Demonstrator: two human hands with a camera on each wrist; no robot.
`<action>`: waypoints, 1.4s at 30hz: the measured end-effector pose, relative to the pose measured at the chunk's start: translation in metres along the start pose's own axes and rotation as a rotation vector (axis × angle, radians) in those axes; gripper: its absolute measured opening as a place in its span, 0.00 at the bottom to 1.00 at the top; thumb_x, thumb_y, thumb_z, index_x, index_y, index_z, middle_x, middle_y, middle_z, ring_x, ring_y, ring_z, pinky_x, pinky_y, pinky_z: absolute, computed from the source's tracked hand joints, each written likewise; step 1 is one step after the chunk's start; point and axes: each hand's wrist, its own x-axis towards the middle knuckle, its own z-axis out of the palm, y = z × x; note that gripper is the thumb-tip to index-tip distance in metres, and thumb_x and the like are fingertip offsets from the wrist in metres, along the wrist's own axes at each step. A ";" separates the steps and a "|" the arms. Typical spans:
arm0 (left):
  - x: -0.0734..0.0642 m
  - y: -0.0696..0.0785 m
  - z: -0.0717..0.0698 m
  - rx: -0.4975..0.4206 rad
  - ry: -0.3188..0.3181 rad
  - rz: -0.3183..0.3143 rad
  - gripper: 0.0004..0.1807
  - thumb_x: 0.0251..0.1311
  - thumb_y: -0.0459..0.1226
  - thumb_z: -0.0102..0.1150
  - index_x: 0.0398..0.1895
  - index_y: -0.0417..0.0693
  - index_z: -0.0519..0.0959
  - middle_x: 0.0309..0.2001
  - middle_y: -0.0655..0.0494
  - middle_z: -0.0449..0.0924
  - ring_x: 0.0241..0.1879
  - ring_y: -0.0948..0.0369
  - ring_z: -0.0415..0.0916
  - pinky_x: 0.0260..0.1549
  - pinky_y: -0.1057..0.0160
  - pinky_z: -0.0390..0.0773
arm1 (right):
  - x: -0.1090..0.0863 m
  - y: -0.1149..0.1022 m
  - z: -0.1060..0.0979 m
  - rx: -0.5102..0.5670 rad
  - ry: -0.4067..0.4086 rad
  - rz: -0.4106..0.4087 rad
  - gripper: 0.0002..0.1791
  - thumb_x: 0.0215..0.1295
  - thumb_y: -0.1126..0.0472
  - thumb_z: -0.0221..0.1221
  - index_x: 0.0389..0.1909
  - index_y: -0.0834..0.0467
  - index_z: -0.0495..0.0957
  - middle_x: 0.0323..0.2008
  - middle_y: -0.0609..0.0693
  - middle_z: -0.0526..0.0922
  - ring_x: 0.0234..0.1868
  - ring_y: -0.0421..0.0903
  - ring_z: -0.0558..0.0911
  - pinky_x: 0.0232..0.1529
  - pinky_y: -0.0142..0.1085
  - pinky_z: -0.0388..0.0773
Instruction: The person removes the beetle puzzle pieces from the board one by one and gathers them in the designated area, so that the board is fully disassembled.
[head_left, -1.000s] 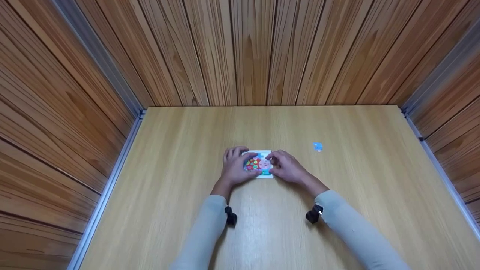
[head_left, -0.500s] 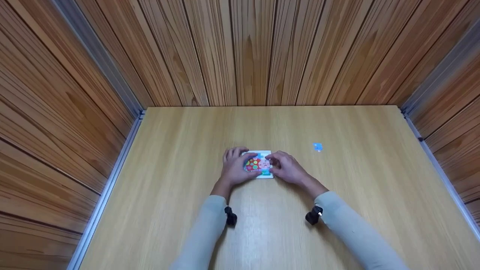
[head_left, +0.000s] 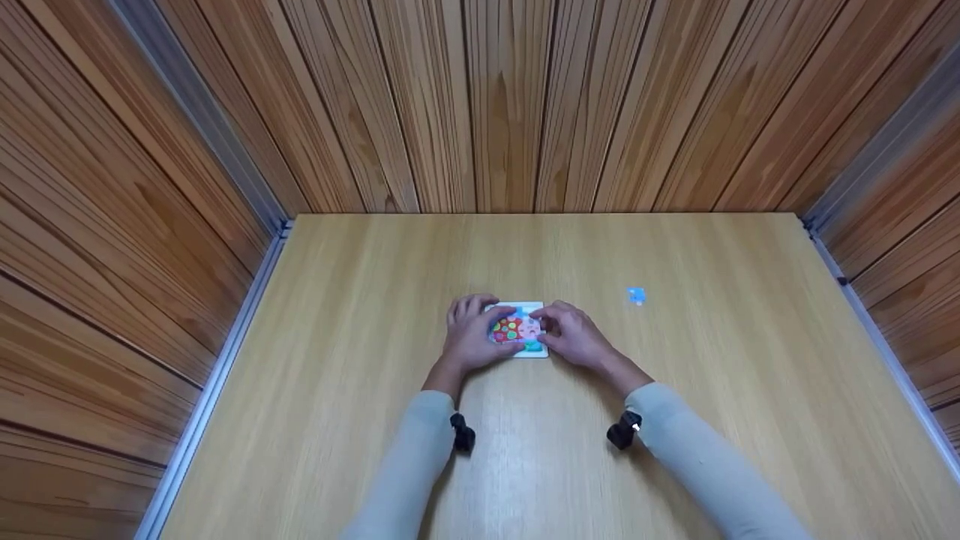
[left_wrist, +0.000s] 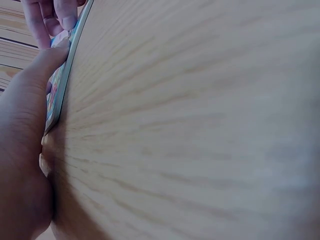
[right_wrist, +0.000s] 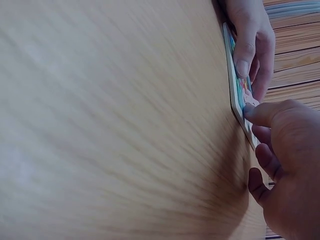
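A small white-rimmed jigsaw puzzle board (head_left: 534, 355) lies flat on the table, bearing a picture of a pink face and a red patch with coloured dots. My left hand (head_left: 472, 334) holds the board from its left side, thumb and index finger reaching over the picture. At the right side, my right hand (head_left: 576, 336) pinches a puzzle piece with part of the pink face (head_left: 529, 328) at the board's surface. In the right wrist view, the thumb (right_wrist: 257, 114) presses at this pink part; the piece's outline is mostly hidden by fingers.
A loose blue puzzle piece (head_left: 636, 295) lies on the wooden table (head_left: 375, 277), to the right of and beyond the board. Wood-panelled walls (head_left: 502, 112) rise at the back and both sides, with grey metal strips (head_left: 217, 360) along the side edges.
Both hands stay at the board with almost no movement. The right wrist has shifted very slightly to the left. The loose blue piece lies where it was.
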 end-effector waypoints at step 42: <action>-0.001 0.001 0.000 0.011 0.002 -0.001 0.40 0.63 0.65 0.75 0.77 0.69 0.80 0.81 0.52 0.68 0.84 0.45 0.56 0.89 0.32 0.44 | -0.003 0.011 -0.027 0.158 0.099 0.025 0.22 0.79 0.67 0.67 0.71 0.63 0.83 0.50 0.59 0.88 0.45 0.45 0.80 0.41 0.25 0.74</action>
